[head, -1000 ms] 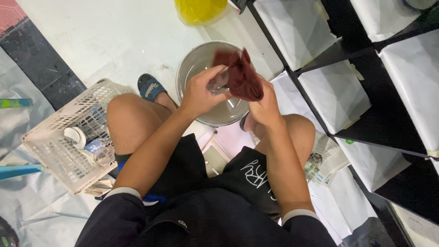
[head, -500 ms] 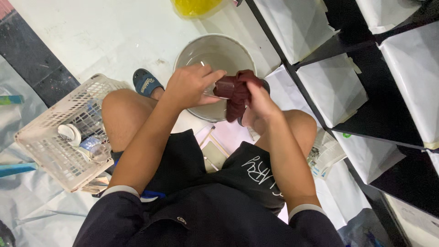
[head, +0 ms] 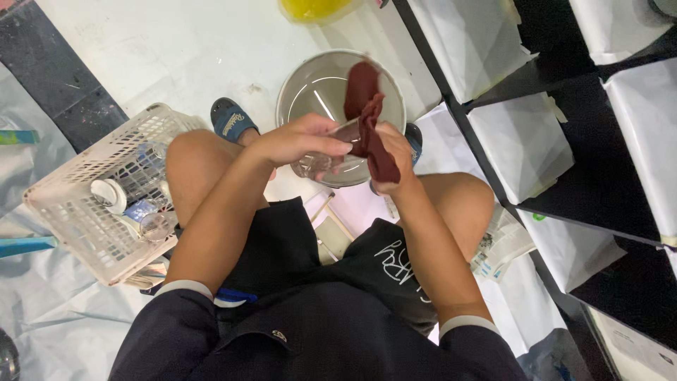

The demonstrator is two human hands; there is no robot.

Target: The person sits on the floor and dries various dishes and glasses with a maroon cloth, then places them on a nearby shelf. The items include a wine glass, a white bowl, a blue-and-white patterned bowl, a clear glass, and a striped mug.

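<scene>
Squatting over a steel basin (head: 310, 85), your left hand (head: 300, 141) grips a clear glass (head: 331, 152) steady while your right hand (head: 395, 159) pinches a dark red cloth (head: 367, 113) against it, above the basin.

White paper-wrapped packages (head: 520, 144) filled the black shelf (head: 493, 204) compartments on the right, blocky and plain. A crumpled printed wrapper (head: 499, 245), white with dark print, lay on the floor just beside the right knee.

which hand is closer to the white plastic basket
Left. The left hand holds a clear glass just right of the white basket; the right hand, with the dark red cloth, is farther.
</scene>
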